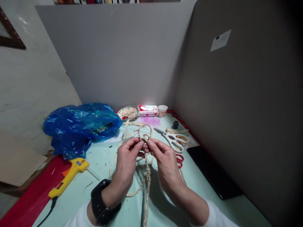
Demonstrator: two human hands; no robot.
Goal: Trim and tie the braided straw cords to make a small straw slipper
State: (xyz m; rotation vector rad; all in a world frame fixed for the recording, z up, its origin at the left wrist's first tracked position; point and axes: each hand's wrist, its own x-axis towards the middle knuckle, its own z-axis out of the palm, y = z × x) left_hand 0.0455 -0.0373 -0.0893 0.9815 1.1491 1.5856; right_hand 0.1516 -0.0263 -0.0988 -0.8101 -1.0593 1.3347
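Note:
My left hand, with a black watch on its wrist, and my right hand meet over the pale green table. Both pinch a tan braided straw cord between thumb and fingers. The braid hangs down between my wrists toward me. Above my fingertips its loose strands curl into a loop over the table.
A blue plastic bag lies at the left. A yellow glue gun sits near the left edge. White scissors and red-handled scissors lie to the right. A small woven basket, a packet and a cup stand at the back. Grey partitions surround the table.

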